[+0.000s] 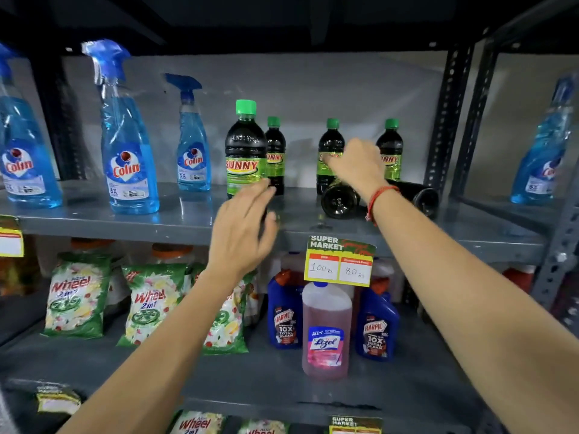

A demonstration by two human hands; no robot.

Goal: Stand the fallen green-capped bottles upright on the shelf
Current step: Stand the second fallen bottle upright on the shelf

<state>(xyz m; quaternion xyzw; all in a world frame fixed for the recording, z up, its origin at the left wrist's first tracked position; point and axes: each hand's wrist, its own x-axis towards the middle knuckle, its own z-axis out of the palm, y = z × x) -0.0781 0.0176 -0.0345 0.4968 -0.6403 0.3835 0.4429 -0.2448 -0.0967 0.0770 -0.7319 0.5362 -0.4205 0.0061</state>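
I see 4 green-capped bottles standing on the grey upper shelf (188, 219): a front standing bottle (246, 148), a second standing bottle (275, 151) just behind it, a third standing bottle (329, 145) and a fourth standing bottle (390, 148) at the back. 2 bottles lie on their sides, bases facing me: the left fallen bottle (340, 200) and the right fallen bottle (421, 197). My right hand (357, 166) reaches over the left fallen bottle, palm down, fingers on or just at the third standing bottle's label; grip cannot be told, fingers are hidden. My left hand (242, 227) hovers blurred before the front standing bottle, fingers spread wide, holding nothing. Blue spray bottles (128, 151) stand left. A price tag (340, 261) hangs from the shelf edge.
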